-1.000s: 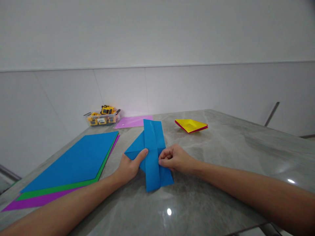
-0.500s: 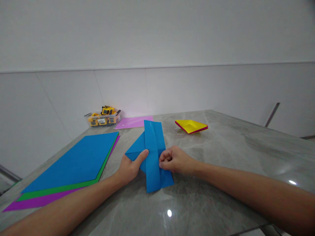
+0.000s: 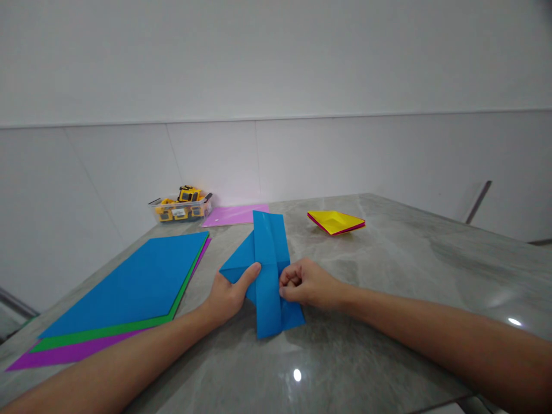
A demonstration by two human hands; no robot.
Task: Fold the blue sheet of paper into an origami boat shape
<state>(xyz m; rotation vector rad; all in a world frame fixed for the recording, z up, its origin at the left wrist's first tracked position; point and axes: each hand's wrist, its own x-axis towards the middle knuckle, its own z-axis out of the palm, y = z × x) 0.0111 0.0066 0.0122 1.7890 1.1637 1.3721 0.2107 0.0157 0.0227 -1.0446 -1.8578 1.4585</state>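
Note:
A folded blue paper (image 3: 268, 287) is held up over the middle of the table, with long upright flaps and a pointed part sticking out to the left. My left hand (image 3: 235, 290) grips its left side, thumb on the front and the other fingers hidden behind. At the right edge of the paper, my right hand (image 3: 306, 282) is closed, its thumb and curled fingers pinching the paper beside the central flap.
Blue, green and purple sheets (image 3: 133, 282) lie stacked on the left of the grey table (image 3: 388, 259). Farther back are a clear box of yellow toy vehicles (image 3: 183, 207), a pink sheet (image 3: 237, 215) and a yellow and red folded paper (image 3: 336, 221).

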